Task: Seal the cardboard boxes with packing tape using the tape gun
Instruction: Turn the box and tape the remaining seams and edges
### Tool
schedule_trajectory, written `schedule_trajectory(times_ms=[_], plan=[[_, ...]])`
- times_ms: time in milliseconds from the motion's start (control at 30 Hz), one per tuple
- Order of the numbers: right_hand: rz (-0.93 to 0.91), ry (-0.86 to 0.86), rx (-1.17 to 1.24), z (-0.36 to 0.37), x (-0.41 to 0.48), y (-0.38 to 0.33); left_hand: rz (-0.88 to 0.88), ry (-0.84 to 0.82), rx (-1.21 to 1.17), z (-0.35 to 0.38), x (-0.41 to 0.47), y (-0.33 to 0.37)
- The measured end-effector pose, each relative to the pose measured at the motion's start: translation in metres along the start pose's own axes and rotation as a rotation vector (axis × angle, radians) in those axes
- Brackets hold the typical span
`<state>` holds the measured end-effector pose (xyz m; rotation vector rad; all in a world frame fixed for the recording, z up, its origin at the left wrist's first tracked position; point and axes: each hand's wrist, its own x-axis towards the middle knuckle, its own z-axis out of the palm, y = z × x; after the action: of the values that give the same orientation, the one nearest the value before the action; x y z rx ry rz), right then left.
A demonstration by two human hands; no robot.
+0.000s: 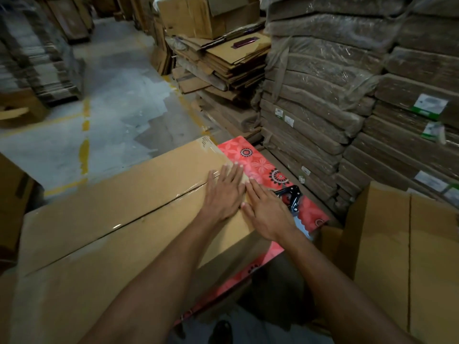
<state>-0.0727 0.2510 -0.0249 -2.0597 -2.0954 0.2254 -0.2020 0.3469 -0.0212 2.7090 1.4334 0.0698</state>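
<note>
Cardboard box [119, 219] lies long and flat on the red flower-patterned table [250, 155], its two top flaps meeting in a dark centre seam that runs from the near left toward the far right end. Both hands hold nothing — the left hand [224, 192] lies palm down with fingers spread across the seam at the far end, and the right hand [267, 212] lies flat just beside it, fingers together, at the box's right edge. Neither grip pinches anything; both press down. Glossy clear tape [159, 204] already shows along the seam, with wrinkles and glare near the left hand.

The step in hand looks like rubbing the tape end down. To do it well, the person would likely work with flat palms outward from the seam, so that trapped air and the creases near the fingertips are pushed to the tape's edges and not folded in. The end that turns over the box's right edge probably needs the firmest pressure, since a loose tail would peel first.

The tape gun [291, 199] rests on the table just beyond the right hand, partly hidden by it, close enough to pick up again. Another open box [397, 256] stands to the right, apparently not yet sealed. Wrapped stacks of flat cartons [323, 95] rise behind.
</note>
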Motion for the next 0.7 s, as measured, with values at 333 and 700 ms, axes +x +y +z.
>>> schedule_trajectory(times_ms=[333,700], plan=[[0.109,0.191,0.220,0.035,-0.067,0.000,-0.058,-0.061,-0.060,-0.004,-0.033,-0.005],[0.360,0.282,0.791,0.050,-0.084,-0.060,-0.133,-0.023,-0.181,-0.007,-0.107,-0.031]])
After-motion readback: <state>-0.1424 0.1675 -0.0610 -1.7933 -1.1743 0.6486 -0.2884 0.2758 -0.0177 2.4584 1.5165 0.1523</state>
